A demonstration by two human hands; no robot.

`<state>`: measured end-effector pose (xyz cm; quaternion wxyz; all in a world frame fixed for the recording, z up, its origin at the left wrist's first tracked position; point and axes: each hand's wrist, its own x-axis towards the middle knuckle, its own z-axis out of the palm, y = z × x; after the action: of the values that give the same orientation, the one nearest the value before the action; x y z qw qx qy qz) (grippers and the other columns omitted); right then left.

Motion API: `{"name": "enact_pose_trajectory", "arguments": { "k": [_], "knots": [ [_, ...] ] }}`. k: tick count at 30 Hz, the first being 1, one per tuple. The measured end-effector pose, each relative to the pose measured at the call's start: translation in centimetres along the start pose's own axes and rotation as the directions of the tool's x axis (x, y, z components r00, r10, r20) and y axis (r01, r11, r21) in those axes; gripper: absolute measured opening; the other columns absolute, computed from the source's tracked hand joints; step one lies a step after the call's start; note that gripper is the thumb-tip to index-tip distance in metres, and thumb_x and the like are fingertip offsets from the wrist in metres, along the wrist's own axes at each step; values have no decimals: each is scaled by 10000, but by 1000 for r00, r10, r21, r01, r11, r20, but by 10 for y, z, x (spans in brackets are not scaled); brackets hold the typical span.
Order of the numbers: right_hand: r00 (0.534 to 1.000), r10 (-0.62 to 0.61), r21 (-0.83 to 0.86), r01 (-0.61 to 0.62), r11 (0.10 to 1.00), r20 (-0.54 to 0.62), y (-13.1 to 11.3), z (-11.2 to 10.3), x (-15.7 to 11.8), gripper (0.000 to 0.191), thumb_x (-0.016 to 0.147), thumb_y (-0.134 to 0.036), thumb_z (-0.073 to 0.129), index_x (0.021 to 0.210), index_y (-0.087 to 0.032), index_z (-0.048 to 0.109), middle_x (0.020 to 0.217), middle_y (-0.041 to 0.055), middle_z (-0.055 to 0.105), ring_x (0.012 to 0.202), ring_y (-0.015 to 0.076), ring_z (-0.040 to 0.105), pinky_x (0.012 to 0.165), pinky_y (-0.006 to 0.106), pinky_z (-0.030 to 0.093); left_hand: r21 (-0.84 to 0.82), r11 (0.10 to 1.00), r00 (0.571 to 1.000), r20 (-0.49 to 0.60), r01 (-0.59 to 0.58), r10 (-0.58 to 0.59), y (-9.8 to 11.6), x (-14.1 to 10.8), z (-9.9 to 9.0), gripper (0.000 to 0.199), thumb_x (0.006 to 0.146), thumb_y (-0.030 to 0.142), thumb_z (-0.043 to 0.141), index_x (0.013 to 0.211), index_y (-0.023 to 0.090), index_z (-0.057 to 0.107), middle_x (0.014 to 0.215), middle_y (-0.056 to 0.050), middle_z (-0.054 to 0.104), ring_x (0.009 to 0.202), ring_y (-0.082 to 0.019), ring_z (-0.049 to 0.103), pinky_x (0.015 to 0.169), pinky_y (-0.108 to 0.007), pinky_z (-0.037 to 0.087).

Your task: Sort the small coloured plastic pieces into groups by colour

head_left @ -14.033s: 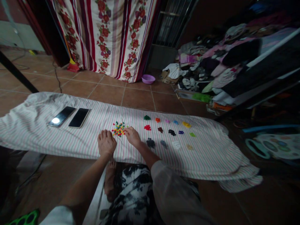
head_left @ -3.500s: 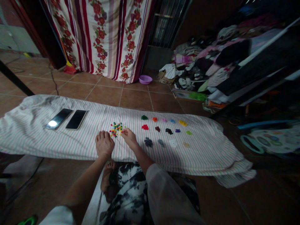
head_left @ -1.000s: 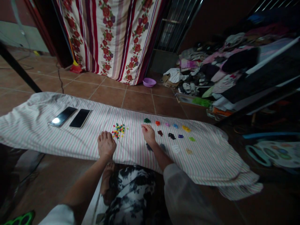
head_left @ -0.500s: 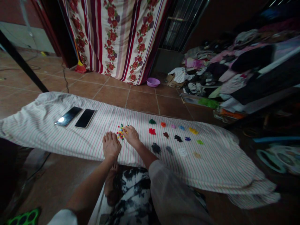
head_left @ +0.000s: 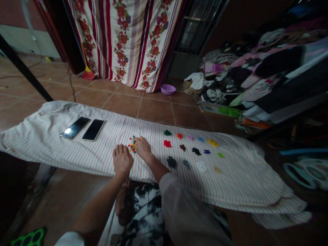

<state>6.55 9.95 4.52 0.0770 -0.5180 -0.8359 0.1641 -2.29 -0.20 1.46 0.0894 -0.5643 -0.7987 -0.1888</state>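
Note:
A mixed pile of small coloured pieces (head_left: 132, 147) lies on the striped cloth, in red, yellow, green, orange and blue. My right hand (head_left: 142, 147) reaches into its right side with curled fingers pressed together; whatever is between the fingertips is too small to make out. Just left of and below the pile, my left hand (head_left: 122, 159) lies flat on the cloth, fingers stretched out. To the right are small one-colour heaps, among them dark green pieces (head_left: 167, 132), red pieces (head_left: 167, 144), black pieces (head_left: 196, 151), yellow pieces (head_left: 213, 142) and white pieces (head_left: 201, 166).
Two phones (head_left: 75, 127) lie on the left of the striped cloth (head_left: 118, 121). Beyond stand a purple basin (head_left: 168, 89) and a floral curtain (head_left: 135, 44). Heaped clothes (head_left: 230, 71) fill the right back. A green holed object (head_left: 28, 237) is at bottom left.
My right hand has shifted slightly left and down over the mixed pile, its fingers drawn in. My left hand stays in place. The view has moved very slightly.

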Motion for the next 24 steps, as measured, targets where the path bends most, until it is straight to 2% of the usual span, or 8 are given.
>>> {"name": "enact_pose_trajectory", "arguments": {
  "k": [7,16,24],
  "knots": [
    [999,-43,-7,43,999,-28,0,4,1,229,956,-190,509,1082,-255,690,1101,59,627,1080,183,557,901,276,443,23,1000,1000,-8,-6,7,0,0,0,313,917,196,394,1104,91,624,1291,-190,614,1286,-341,503,1065,-469,376],
    [986,-80,198,108,974,-146,7,10,-1,214,881,-109,525,1018,-221,645,1061,41,673,1035,169,588,935,284,453,1,1000,1000,-24,-17,17,0,0,-2,294,912,194,395,1077,110,623,1257,-188,620,1270,-331,507,1051,-471,379],
    [973,-45,281,109,954,-226,19,11,-13,212,866,-144,529,1012,-233,653,1007,29,692,949,168,626,875,273,482,29,999,999,-21,-29,30,0,0,-4,260,907,204,411,1054,120,607,1224,-187,619,1251,-331,505,1028,-466,382]
  ]
}}
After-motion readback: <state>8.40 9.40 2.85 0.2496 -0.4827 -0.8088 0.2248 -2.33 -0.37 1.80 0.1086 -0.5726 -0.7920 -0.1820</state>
